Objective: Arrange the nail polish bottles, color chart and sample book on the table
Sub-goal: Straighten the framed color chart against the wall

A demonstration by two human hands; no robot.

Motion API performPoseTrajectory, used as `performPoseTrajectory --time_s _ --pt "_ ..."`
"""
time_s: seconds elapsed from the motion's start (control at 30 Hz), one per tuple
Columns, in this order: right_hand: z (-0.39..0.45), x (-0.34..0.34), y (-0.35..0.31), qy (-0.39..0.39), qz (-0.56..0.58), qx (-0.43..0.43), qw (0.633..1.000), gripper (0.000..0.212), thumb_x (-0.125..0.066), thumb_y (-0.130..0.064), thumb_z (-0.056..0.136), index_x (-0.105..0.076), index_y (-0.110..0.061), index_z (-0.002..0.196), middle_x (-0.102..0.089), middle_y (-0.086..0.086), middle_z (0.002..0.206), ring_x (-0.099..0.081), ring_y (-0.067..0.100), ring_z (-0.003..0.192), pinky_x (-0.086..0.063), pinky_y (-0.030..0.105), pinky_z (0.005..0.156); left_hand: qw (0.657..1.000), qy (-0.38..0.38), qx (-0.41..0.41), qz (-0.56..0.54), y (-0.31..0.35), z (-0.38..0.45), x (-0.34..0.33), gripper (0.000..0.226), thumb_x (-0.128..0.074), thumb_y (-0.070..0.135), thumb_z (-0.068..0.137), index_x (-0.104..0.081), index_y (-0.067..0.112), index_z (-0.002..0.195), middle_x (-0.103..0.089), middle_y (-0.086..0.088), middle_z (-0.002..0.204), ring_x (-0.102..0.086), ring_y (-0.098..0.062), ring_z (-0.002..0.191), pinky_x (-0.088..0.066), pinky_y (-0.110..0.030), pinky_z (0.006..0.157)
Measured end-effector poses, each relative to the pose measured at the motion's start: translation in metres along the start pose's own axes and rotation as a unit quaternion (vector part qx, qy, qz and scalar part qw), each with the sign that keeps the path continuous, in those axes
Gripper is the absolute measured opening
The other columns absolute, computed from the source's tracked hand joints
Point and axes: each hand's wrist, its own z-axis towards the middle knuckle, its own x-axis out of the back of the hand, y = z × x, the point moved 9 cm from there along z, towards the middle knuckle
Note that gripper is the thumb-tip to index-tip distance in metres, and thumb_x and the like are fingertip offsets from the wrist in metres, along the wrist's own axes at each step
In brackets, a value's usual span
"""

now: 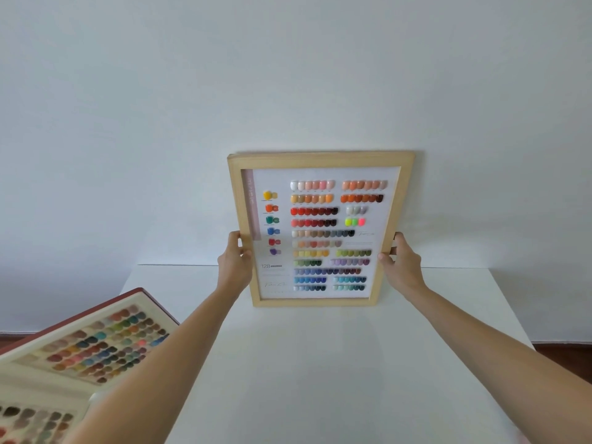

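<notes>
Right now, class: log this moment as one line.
left hand: grips chart | right hand: grips chart | chart: upright at wall | book: open, left

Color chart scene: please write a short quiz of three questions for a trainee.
1. True or false: the color chart lies flat on the white table.
2. Which hands grip the frame? A) left only B) right only C) both
3. Where is the open sample book?

Key:
1. False: it is upright, its top at the wall; whether its bottom edge touches the table is unclear.
2. C: left hand and right hand hold its side edges.
3. At the table's left.
</notes>
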Motion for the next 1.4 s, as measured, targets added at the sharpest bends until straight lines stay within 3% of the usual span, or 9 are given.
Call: performPoseTrajectory --time_s 0.1,0.4,0.57,0.7,0.93,1.0,1.13,1.27,1.4 --pt "0.0 0.001 0.001 0.002 -0.001 -0.007 1.0 0.024 -0.054 -0.006 0.091 -0.046 -0.015 0.112 -0.058 -0.001 0.098 -0.056 0.018 0.088 -0.046 0.029 0.077 1.0 -0.009 0.001 -0.003 0.001 -0.001 0.0 0.026 -0.034 0.008 0.1 -0.043 0.026 0.115 -0.058 -0.002 0.102 -0.059 -0.007 0.079 -0.053 -0.026 0.057" --pt "-0.007 0.004 -0.003 -0.02 -0.003 -0.021 1.0 0.038 -0.055 -0.01 0.092 -0.041 -0.015 0.126 -0.062 0.009 0.116 -0.058 0.022 0.1 -0.047 0.033 0.083 0.999 -0.031 0.009 0.004 0.006 -0.005 -0.001 0.033 -0.035 0.012 0.101 -0.041 0.025 0.13 -0.058 -0.004 0.114 -0.058 -0.022 0.095 -0.048 -0.023 0.059" --pt "-0.021 0.014 -0.002 -0.022 -0.01 -0.04 0.999 0.05 -0.057 -0.014 0.092 -0.034 -0.019 0.135 -0.058 0.015 0.123 -0.054 0.027 0.116 -0.045 0.039 0.094 1.0 -0.028 0.004 -0.001 0.016 -0.02 0.005 0.04 -0.035 0.016 0.102 -0.032 0.027 0.14 -0.054 -0.009 0.136 -0.057 -0.025 0.109 -0.055 -0.039 0.082" --pt "-0.04 0.026 -0.005 -0.019 -0.01 -0.052 0.998 0.054 -0.058 -0.017 0.092 -0.031 -0.02 0.139 -0.053 0.018 0.127 -0.05 0.029 0.118 -0.043 0.037 0.093 1.0 -0.017 0.003 0.0 0.026 -0.034 0.015 0.052 -0.041 0.014 0.101 -0.021 0.023 0.149 -0.039 -0.011 0.151 -0.04 -0.03 0.137 -0.043 -0.045 0.105" --pt "-0.088 0.055 -0.009 -0.009 -0.007 -0.053 0.999 0.049 -0.059 -0.019 0.091 -0.038 -0.02 0.135 -0.055 0.016 0.124 -0.053 0.027 0.109 -0.044 0.031 0.079 0.992 0.042 -0.119 0.003 0.07 -0.069 0.032 0.056 -0.051 0.016 0.098 -0.026 0.018 0.147 -0.03 -0.008 0.153 -0.038 -0.028 0.138 -0.042 -0.046 0.109" --pt "-0.106 0.065 -0.003 -0.003 0.002 -0.062 0.998 0.045 -0.059 -0.019 0.091 -0.041 -0.02 0.132 -0.056 0.014 0.121 -0.053 0.027 0.104 -0.044 0.03 0.073 0.985 0.041 -0.169 -0.004 0.086 -0.081 0.027 0.053 -0.052 0.014 0.096 -0.032 0.021 0.144 -0.036 -0.006 0.148 -0.041 -0.025 0.135 -0.04 -0.036 0.107" --pt "-0.14 0.093 0.015 0.018 0.016 -0.082 0.996 0.036 -0.059 -0.02 0.09 -0.049 -0.023 0.124 -0.057 0.009 0.116 -0.055 0.022 0.094 -0.042 0.023 0.057 0.973 -0.008 -0.232 0.013 0.112 -0.113 -0.007 0.048 -0.055 0.015 0.095 -0.04 0.021 0.141 -0.045 -0.003 0.145 -0.046 -0.022 0.13 -0.037 -0.029 0.104" --pt "-0.171 0.132 0.04 0.041 0.015 -0.095 0.995 0.029 -0.059 -0.018 0.089 -0.054 -0.023 0.117 -0.06 0.007 0.112 -0.056 0.02 0.088 -0.04 0.022 0.055 0.961 -0.087 -0.262 0.008 0.128 -0.153 -0.055 0.042 -0.057 0.013 0.095 -0.048 0.02 0.135 -0.053 -0.001 0.138 -0.05 -0.017 0.126 -0.036 -0.016 0.096" --pt "-0.2 0.185 0.066 0.068 -0.014 -0.09 0.993 0.023 -0.059 -0.012 0.088 -0.059 -0.016 0.112 -0.065 0.011 0.106 -0.058 0.019 0.083 -0.043 0.017 0.057 0.947 -0.151 -0.283 0.02 0.14 -0.202 -0.104 0.041 -0.057 0.012 0.095 -0.05 0.014 0.135 -0.056 -0.002 0.135 -0.052 -0.018 0.125 -0.036 -0.023 0.099"
